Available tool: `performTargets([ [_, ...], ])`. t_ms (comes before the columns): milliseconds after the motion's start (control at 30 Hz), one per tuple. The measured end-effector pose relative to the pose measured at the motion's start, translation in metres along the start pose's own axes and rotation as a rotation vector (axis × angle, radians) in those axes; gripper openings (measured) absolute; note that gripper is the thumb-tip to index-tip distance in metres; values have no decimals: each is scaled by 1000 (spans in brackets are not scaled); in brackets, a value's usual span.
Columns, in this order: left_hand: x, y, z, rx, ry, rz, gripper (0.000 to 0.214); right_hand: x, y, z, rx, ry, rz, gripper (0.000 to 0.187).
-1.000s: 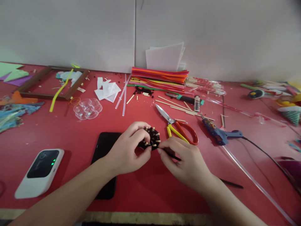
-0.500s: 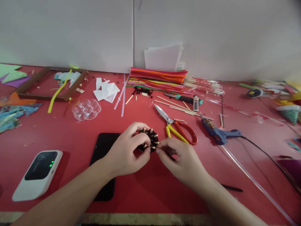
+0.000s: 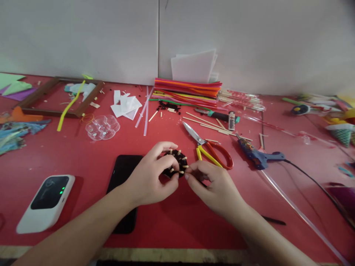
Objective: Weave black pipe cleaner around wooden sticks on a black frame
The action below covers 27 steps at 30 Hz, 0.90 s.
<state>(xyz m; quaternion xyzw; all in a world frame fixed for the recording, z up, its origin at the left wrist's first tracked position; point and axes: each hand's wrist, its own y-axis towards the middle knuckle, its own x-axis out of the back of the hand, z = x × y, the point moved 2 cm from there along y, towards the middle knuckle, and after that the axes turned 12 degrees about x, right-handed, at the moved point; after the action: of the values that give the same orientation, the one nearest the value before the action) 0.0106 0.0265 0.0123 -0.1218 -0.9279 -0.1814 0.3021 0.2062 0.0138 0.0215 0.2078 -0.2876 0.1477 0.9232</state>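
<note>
Near the middle of the table is a small round black piece [image 3: 182, 162] with several short wooden pegs standing up around its rim. My left hand [image 3: 155, 173] grips it from the left, with fingers curled over the far side and thumb at the near edge. At its right near edge my right hand [image 3: 215, 183] is closed in a pinch. A dark strand shows under the right fingers, apparently running to the black piece; its exact kind is unclear. Part of the black piece is hidden behind the left fingers.
Scissors [image 3: 213, 151] lie just beyond my right hand, and a blue glue gun [image 3: 255, 153] with a clear glue stick is farther right. A black phone [image 3: 124, 218] is under my left forearm, beside a white device [image 3: 46, 205]. Pipe cleaners [image 3: 188, 88] lie by the wall.
Both hands keep the same hold on the black piece. Only a slight shift of the whole view shows.
</note>
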Motion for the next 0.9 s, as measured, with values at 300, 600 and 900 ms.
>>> performTargets([
  [300, -9, -5, 8, 100, -111, -58, 67, 0, -1, 0, -1, -8, 7, 12],
  [600, -15, -5, 19, 321, -338, 74, 73, -1, -2, -1, -33, 14, 30, 9],
  [900, -9, -2, 15, 245, -223, 26, 59, 0, -3, -2, 37, -24, -11, 12],
])
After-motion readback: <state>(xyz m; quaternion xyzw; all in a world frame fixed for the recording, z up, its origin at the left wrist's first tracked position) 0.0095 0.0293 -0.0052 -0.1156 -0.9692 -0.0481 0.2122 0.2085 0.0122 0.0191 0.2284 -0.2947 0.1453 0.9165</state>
